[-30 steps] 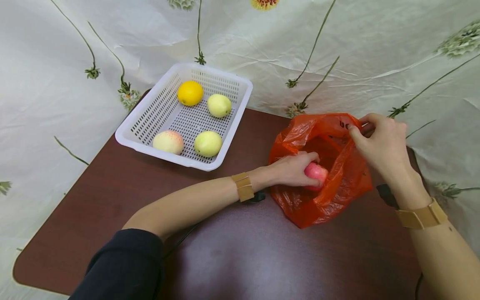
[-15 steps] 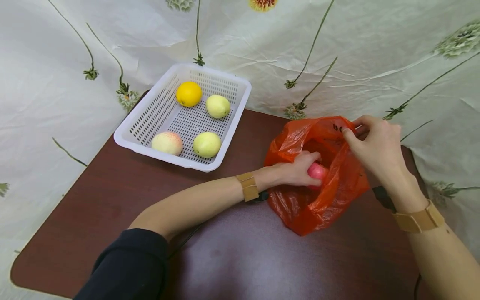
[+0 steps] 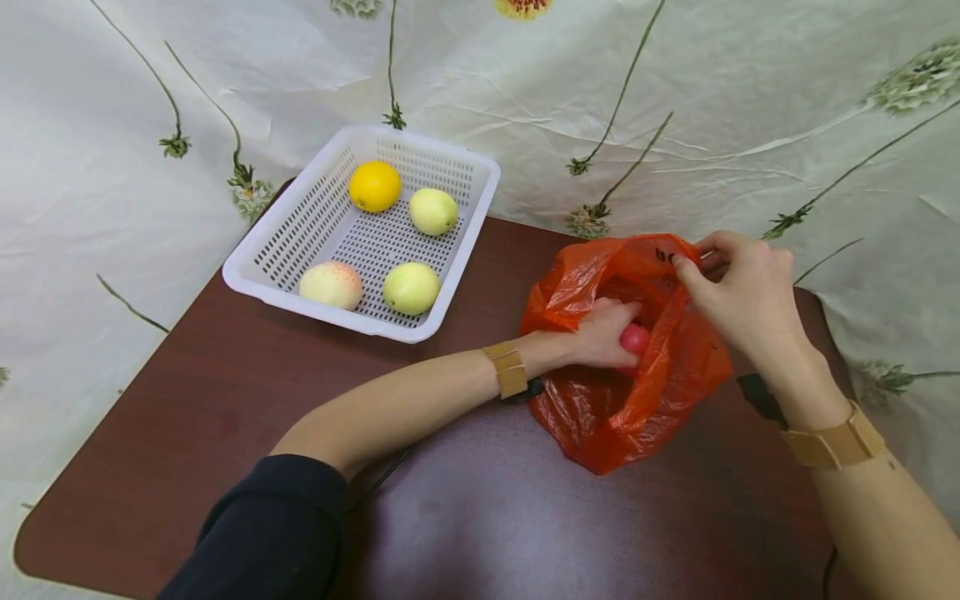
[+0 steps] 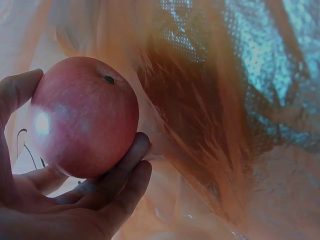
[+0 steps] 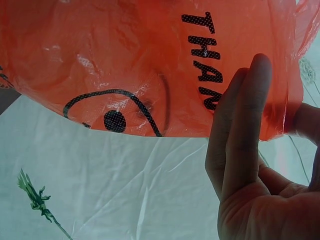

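Note:
Inside the mouth of a red plastic bag (image 3: 585,433), my left hand (image 3: 606,333) grips a reddish-pink apple (image 3: 634,338). Up close in the left wrist view, thumb and fingers wrap the apple (image 4: 85,117), its stem end showing near the top. My right hand (image 3: 750,287) pinches the bag's rim at the upper right and holds the mouth apart. The right wrist view shows black print on the bag (image 5: 140,65), with the rim between thumb and fingers of the right hand (image 5: 255,170). What lies at the bag's bottom is hidden.
A white perforated basket (image 3: 240,271) stands at the back left. In it lie an orange (image 3: 374,186), a peach (image 3: 331,285) and two yellow-green fruits (image 3: 432,211). The brown table (image 3: 247,408) meets a flower-printed cloth (image 3: 675,75) behind.
My left hand has gone deeper into the bag with the apple, which now shows less. The right hand and bag rim shift slightly left in view.

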A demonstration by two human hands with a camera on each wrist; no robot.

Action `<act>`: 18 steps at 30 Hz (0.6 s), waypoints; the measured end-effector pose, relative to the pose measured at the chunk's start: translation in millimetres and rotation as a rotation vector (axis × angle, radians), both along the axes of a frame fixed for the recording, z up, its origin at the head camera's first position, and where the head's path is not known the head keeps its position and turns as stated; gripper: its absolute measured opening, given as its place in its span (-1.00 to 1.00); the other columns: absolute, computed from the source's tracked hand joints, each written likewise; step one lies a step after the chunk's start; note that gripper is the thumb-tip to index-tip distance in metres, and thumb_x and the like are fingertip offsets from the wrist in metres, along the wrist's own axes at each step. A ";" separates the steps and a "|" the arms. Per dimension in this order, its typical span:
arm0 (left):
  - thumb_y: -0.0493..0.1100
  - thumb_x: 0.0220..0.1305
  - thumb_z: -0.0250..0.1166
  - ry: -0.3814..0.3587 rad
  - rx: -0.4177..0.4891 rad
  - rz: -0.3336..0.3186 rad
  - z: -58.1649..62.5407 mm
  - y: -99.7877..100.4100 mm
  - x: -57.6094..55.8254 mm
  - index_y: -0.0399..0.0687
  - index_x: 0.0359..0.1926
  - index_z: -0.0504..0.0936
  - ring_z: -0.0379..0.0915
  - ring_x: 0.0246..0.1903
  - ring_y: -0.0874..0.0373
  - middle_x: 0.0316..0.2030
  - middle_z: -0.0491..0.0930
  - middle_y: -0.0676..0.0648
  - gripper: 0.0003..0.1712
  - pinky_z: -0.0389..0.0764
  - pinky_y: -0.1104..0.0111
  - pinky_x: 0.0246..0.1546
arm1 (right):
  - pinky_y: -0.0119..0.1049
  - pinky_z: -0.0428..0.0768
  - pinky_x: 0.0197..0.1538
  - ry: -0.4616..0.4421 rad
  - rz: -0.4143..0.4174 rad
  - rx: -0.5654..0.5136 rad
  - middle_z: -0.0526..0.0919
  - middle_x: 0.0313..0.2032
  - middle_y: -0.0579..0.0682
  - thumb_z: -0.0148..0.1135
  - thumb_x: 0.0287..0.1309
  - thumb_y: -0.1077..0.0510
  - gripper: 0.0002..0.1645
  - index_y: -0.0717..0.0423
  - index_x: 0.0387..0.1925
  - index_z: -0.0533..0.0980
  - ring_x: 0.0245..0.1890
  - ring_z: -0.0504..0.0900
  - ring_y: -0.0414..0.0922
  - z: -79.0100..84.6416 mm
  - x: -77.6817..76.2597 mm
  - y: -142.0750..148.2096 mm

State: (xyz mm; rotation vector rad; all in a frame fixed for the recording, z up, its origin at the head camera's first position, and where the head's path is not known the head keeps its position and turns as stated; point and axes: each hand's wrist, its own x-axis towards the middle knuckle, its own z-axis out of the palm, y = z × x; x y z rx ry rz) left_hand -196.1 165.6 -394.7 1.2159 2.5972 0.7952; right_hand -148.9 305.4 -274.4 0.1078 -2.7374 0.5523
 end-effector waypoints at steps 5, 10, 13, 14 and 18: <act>0.08 -0.10 0.42 -0.007 -0.011 -0.009 0.3 1.0 -2.1 -0.05 -0.10 0.50 0.36 -0.17 0.11 -0.28 0.52 0.04 -0.46 0.33 0.39 -0.13 | -0.17 0.36 -0.36 -0.007 0.005 0.000 0.66 -0.56 0.00 0.18 0.13 -0.08 -0.68 0.10 -0.33 0.61 -0.53 0.58 -0.07 0.2 0.8 -1.7; 0.13 -0.13 0.42 -0.015 -0.014 -0.015 -1.6 2.0 -3.2 -0.01 -0.12 0.50 0.37 -0.19 0.14 -0.29 0.51 0.06 -0.45 0.36 0.43 -0.20 | -0.17 0.38 -0.36 -0.010 0.004 -0.002 0.66 -0.55 0.00 0.18 0.13 -0.08 -0.67 0.10 -0.32 0.61 -0.53 0.58 -0.08 -0.5 0.8 -1.9; 0.16 -0.14 0.42 -0.006 -0.016 -0.023 -2.8 2.4 -4.0 0.00 -0.12 0.51 0.39 -0.21 0.16 -0.28 0.51 0.06 -0.43 0.38 0.47 -0.23 | -0.17 0.39 -0.38 -0.012 0.005 -0.003 0.66 -0.55 0.00 0.18 0.13 -0.08 -0.67 0.10 -0.32 0.61 -0.53 0.58 -0.08 -1.0 0.6 -1.8; 0.16 -0.14 0.41 -0.005 -0.017 -0.024 -3.0 2.4 -4.3 0.00 -0.12 0.51 0.40 -0.22 0.17 -0.28 0.51 0.06 -0.43 0.38 0.47 -0.24 | -0.17 0.39 -0.38 -0.010 0.006 -0.001 0.66 -0.55 0.00 0.18 0.13 -0.08 -0.67 0.10 -0.32 0.61 -0.54 0.58 -0.09 -1.0 0.4 -1.9; 0.16 -0.12 0.41 -0.018 -0.008 -0.022 -3.1 2.2 -4.9 0.01 -0.11 0.51 0.39 -0.22 0.17 -0.27 0.51 0.06 -0.44 0.38 0.48 -0.25 | -0.18 0.38 -0.39 -0.010 0.002 0.004 0.65 -0.57 -0.02 0.17 0.13 -0.09 -0.67 0.09 -0.33 0.60 -0.55 0.57 -0.09 -0.6 0.4 -2.0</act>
